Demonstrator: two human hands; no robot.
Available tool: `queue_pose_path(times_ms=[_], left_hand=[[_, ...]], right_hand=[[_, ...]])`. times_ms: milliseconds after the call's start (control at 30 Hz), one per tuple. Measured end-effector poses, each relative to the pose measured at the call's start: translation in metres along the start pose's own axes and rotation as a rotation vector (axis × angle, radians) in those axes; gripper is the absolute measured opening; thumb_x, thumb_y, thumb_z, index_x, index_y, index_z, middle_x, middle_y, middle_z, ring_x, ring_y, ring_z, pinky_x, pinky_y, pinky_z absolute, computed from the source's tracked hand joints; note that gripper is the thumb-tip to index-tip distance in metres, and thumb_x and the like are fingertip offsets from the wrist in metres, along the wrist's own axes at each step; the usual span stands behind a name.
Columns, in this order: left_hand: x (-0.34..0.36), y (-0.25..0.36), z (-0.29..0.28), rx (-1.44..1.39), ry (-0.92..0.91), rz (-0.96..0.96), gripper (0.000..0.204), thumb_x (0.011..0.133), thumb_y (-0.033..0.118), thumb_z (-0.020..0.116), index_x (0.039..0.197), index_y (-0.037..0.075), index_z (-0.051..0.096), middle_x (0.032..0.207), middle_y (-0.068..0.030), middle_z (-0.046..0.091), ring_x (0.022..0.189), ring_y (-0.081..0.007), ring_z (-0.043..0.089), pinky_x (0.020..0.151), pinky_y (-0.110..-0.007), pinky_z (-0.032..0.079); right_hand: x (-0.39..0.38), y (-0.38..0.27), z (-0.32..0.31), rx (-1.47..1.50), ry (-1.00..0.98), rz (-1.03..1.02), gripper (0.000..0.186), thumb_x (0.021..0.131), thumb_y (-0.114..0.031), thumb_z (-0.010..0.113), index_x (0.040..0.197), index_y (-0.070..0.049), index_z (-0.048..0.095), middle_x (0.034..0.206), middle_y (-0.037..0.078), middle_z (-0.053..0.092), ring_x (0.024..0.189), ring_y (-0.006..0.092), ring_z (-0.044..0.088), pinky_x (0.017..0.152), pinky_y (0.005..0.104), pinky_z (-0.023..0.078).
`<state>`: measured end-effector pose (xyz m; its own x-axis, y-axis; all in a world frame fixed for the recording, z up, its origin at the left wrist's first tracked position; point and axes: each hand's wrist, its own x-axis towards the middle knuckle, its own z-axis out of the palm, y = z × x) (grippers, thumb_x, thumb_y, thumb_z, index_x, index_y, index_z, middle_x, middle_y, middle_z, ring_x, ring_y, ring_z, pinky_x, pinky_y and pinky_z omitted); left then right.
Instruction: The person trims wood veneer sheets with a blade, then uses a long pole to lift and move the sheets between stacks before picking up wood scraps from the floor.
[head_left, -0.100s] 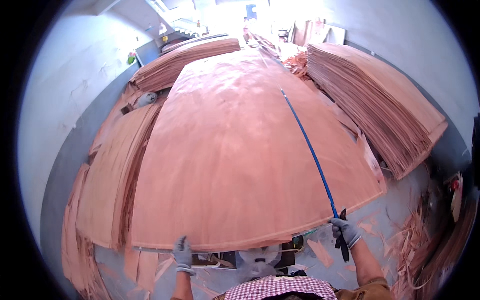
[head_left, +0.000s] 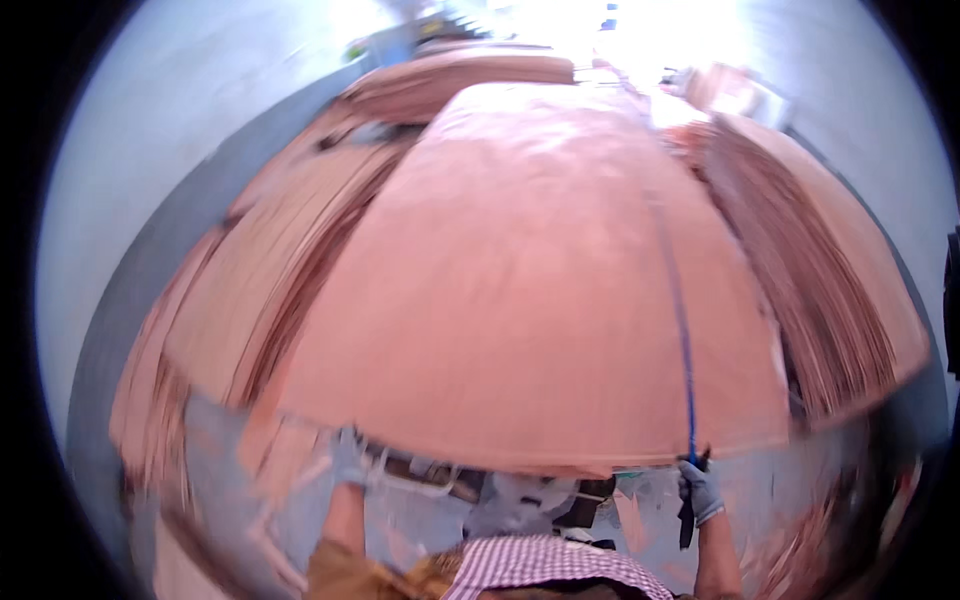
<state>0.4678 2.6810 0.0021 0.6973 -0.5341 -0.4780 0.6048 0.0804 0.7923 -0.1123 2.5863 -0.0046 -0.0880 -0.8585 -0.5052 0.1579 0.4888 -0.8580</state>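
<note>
A large thin sheet of reddish wood veneer point(head_left: 520, 300) lies on top of a wide stack in front of me. At its near left edge is my left hand point(head_left: 348, 462), in a grey glove, blurred, its fingers seemingly stretched out towards the edge with nothing visible in them. My right hand point(head_left: 703, 492), also gloved, is closed at the near right edge around a long thin blue rod point(head_left: 682, 335). The rod reaches forward over the sheet, its far end smeared. A black, handle-like piece point(head_left: 686, 525) sticks out below the same fist.
Veneer stacks flank the sheet: a pale stack point(head_left: 270, 240) on the left, a tall stack point(head_left: 860, 240) on the right, and another stack point(head_left: 470, 85) behind left. Veneer scraps point(head_left: 630, 520) litter the floor. A white-framed item point(head_left: 425, 475) sits below the near edge.
The whole view has swung, so the sheet and stacks sit further right and higher in the picture. The left hand appears slightly back from the sheet's edge. The right hand keeps its grip on the rod.
</note>
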Motion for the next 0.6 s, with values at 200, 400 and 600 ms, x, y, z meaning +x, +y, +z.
queue_pose_path(times_ms=[200, 400, 600], left_hand=[[0.107, 0.006, -0.106, 0.274, -0.046, 0.428, 0.008, 0.079, 0.015, 0.059, 0.084, 0.013, 0.052, 0.071, -0.0044, 0.055, 0.066, -0.0211, 0.055, 0.057, -0.034, 0.046], [0.078, 0.014, -0.090, -0.200, 0.114, -0.032, 0.010, 0.082, 0.020, 0.058, 0.083, 0.011, 0.053, 0.068, -0.0040, 0.055, 0.057, -0.0177, 0.054, 0.052, -0.030, 0.048], [0.069, 0.023, -0.074, 0.004, 0.187, -0.067, 0.022, 0.082, 0.028, 0.064, 0.080, 0.010, 0.053, 0.061, -0.0044, 0.055, 0.049, -0.0163, 0.055, 0.040, -0.028, 0.043]], right_hand=[[0.018, 0.030, 0.024, -0.348, 0.085, -0.071, 0.040, 0.081, -0.015, 0.064, 0.117, -0.012, 0.047, 0.059, 0.000, 0.052, 0.038, 0.0081, 0.043, 0.032, 0.0197, 0.031], [0.040, 0.036, 0.044, -0.474, 0.074, -0.204, 0.053, 0.079, -0.016, 0.069, 0.125, -0.010, 0.043, 0.073, 0.003, 0.060, 0.045, 0.0091, 0.051, 0.032, 0.0208, 0.032], [0.056, 0.042, 0.036, -0.572, 0.107, -0.202, 0.056, 0.078, -0.014, 0.070, 0.126, -0.009, 0.042, 0.072, 0.003, 0.059, 0.044, 0.0090, 0.048, 0.033, 0.0209, 0.032]])
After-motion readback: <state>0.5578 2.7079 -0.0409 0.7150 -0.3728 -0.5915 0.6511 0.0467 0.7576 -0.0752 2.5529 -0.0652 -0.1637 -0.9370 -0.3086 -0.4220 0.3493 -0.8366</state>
